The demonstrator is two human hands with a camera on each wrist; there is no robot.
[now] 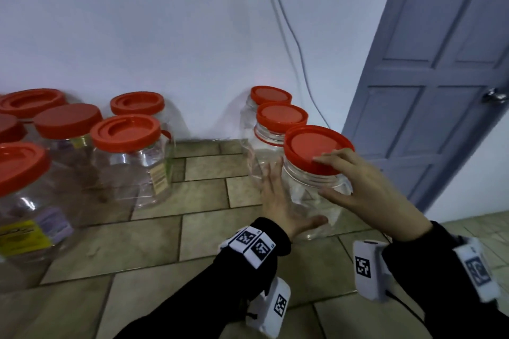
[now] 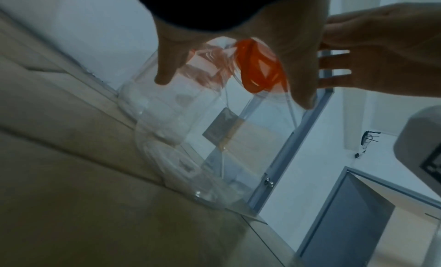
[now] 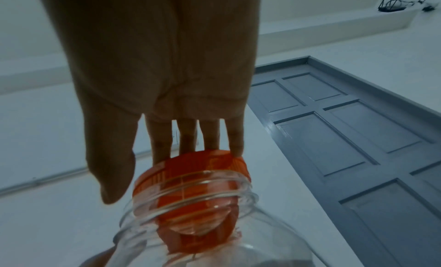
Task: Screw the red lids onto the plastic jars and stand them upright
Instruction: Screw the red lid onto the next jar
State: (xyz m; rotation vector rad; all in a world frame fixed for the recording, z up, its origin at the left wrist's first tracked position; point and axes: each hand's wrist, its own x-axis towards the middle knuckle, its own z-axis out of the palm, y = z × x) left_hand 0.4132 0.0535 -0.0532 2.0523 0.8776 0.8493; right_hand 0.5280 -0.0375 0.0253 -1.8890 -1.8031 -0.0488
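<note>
Fingertips [image 1: 323, 158] of open right hand [image 1: 366, 184] on lid [image 1: 308, 146] edge; open left hand [image 1: 278, 201] flat against jar [image 1: 316, 201] side.

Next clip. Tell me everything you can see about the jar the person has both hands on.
The jar is clear plastic, apparently empty, with a ribbed neck. It stands upright on the tiled floor, nearest of three in a row near the grey door. A flat red lid sits on its mouth; how tightly cannot be seen. The left hand lies flat against its side; the right hand rests its fingers on the lid's top, thumb by the shoulder.
</note>
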